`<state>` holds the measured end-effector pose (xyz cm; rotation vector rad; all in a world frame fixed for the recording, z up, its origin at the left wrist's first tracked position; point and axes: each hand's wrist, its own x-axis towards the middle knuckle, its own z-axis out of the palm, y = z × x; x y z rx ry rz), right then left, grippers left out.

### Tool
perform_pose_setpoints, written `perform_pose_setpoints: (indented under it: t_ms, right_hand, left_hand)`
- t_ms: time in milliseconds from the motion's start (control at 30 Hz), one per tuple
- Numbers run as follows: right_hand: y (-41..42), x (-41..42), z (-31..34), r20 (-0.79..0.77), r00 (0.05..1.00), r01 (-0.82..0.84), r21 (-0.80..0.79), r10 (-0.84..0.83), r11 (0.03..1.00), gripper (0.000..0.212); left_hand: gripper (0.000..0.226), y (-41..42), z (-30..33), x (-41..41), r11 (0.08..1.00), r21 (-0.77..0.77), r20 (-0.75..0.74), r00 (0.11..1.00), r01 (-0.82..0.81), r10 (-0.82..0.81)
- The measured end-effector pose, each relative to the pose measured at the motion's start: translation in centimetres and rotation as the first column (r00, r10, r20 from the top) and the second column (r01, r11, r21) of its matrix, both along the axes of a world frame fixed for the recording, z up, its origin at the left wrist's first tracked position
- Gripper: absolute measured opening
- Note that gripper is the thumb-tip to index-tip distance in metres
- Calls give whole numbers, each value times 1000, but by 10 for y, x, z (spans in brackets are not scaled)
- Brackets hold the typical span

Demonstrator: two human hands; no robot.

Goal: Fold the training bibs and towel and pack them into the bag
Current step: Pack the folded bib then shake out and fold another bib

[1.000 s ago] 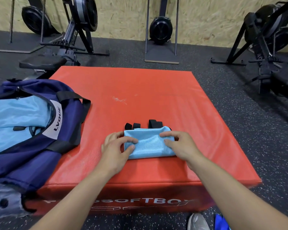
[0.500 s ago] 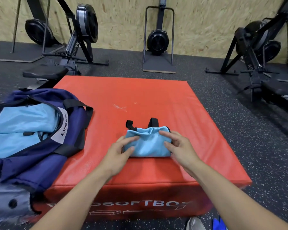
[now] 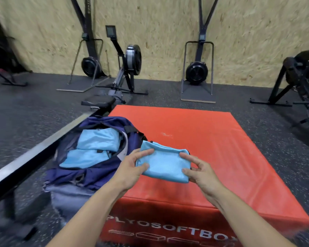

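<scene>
Above the red box, both hands pinch a folded mesh bib.

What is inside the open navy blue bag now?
Folded light blue fabric pieces lie inside the navy blue fabric bag, stacked in layers. Anything beneath them is covered.

Both hands raised, fingers pinching.

bag base blurred, box lettering cropped
</scene>
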<state>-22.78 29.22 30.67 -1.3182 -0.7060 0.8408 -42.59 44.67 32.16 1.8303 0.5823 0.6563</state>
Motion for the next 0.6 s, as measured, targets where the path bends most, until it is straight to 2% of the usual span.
perform_pose_setpoints:
  t_ms: [167,333,467,600]
  right_hand:
    - [56,-67,8,-81,993,-90,-15,89,996,51]
    - [136,-126,18,-113,976,-188,-30,184,982,53]
    - [195,-154,23,-60,965,-260,-50,257,964,53]
    - [233,-163,16,92,973,-202,-101,212,974,56]
  left_hand:
    - [53,39,29,-75,985,138,-88,989,-107,120]
    - [51,99,46,-145,957,140,-153,950,-252,273]
    - [49,154,44,-173,924,180,-211,904,-337,371]
    - [53,193,20,-173,895,243,-238,872,-374,429]
